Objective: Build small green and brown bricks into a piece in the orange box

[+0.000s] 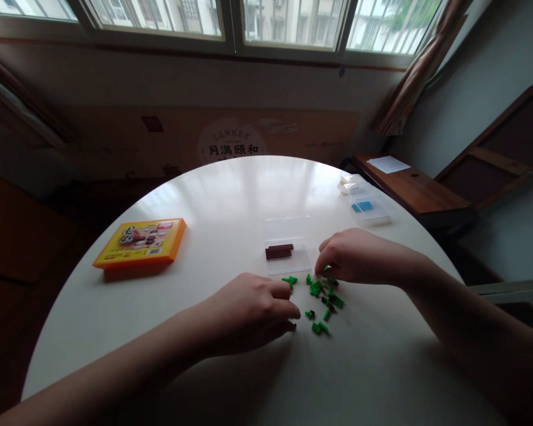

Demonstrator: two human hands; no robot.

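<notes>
Small green building bricks lie loose on the white table between my hands, with a few dark brown ones mixed in. My left hand is at the left side of this pile, thumb and fingers bent around a small brown brick at their tips. At the pile's upper right, my right hand is closed with its fingertips pointing down; green bits show just beneath them, and what it pinches is hidden. Beyond the pile, a clear open plastic box holds rows of brown bricks.
An orange and yellow game box lies at the left on the round white table. Clear plastic boxes, one with a blue item, stand at the right rear. A wooden desk with paper is beyond the table's edge.
</notes>
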